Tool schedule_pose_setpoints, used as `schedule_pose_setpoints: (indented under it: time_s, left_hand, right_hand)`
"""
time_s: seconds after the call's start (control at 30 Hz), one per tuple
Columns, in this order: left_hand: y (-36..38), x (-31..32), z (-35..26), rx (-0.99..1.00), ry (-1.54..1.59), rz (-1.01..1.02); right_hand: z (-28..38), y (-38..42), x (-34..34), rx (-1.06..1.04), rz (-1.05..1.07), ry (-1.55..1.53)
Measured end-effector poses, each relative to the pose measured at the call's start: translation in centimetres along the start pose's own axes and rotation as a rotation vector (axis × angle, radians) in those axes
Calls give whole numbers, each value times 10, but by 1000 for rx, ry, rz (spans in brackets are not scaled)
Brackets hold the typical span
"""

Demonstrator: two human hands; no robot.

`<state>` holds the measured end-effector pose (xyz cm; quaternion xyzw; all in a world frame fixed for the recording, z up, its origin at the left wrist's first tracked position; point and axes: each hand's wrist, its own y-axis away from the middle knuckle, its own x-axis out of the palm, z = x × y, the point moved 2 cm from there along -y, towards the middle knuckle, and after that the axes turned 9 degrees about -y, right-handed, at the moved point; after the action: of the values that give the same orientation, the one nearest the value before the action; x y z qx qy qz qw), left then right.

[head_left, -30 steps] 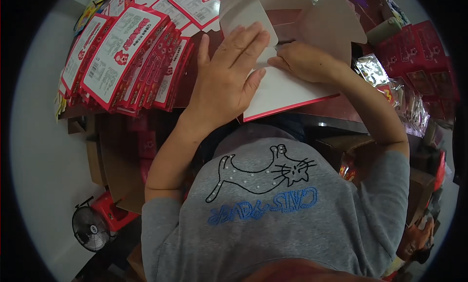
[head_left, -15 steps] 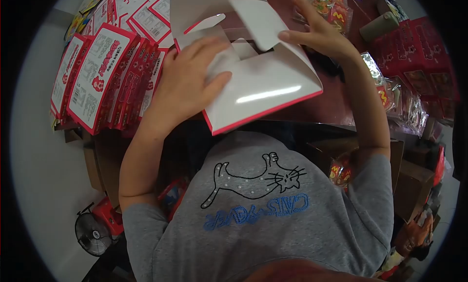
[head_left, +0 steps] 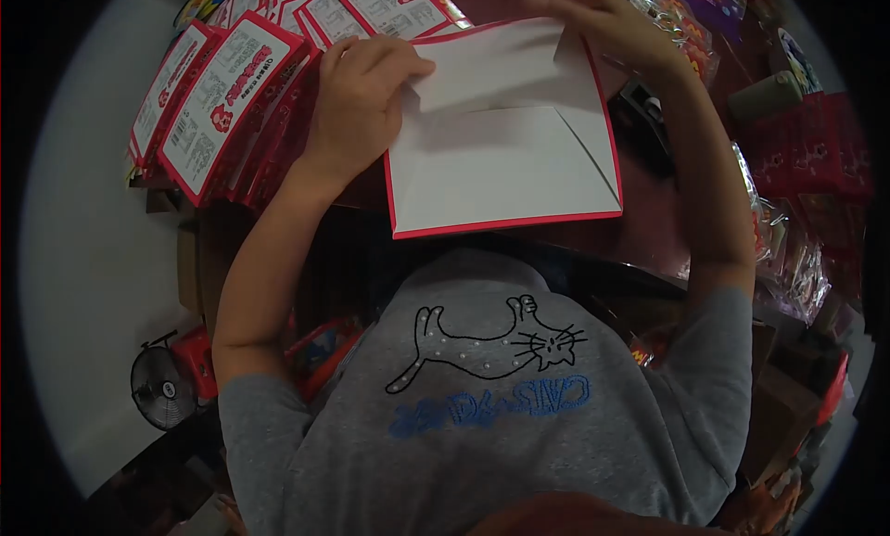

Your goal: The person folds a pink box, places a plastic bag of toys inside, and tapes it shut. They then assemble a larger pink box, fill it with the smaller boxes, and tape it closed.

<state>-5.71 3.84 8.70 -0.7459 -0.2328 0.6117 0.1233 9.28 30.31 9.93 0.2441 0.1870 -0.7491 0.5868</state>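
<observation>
A box point(head_left: 519, 165) with a white inside and red edges lies at the front of the table, its near flaps folded flat. My left hand point(head_left: 366, 100) is closed round its left edge, with fingertips over the white surface. Above the box's back right corner is my right hand point(head_left: 621, 26), fingers stretched out and somewhat blurred, holding nothing that shows. Whether it touches the box I cannot tell.
Red and white printed boxes point(head_left: 227, 105) are stacked at the left, with more flat ones point(head_left: 394, 6) behind. Clear packets point(head_left: 672, 21) and a grey-green cylinder point(head_left: 765, 95) stand at the right. A dark device point(head_left: 642, 119) lies beside the box. A fan point(head_left: 165, 388) is below left.
The box has turned straighter, and its raised inner flaps now lie flat. My left hand has moved up to its left edge. My right hand has come off the flap and moved up.
</observation>
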Motion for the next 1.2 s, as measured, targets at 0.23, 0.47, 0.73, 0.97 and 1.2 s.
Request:
schedule_pose_setpoints:
  time_s: [0.23,0.47,0.73,0.97,1.2]
  left_hand:
    - [-28,28,-8,154,-644,89]
    - [-83,-9,-10,-168,238,434]
    - [-70,-141,-101,584,95,-97]
    - [35,27,-72,306,-425,-154]
    - [143,-85,-56,26,62,-265]
  right_hand:
    - [13,-17,54,-64,106,608]
    - [35,23,-19,-153,-81,513]
    - [150,146,-107,-682,-513,776]
    - [35,124,94,-573,-208,955]
    - [100,130,99,-644,201,527]
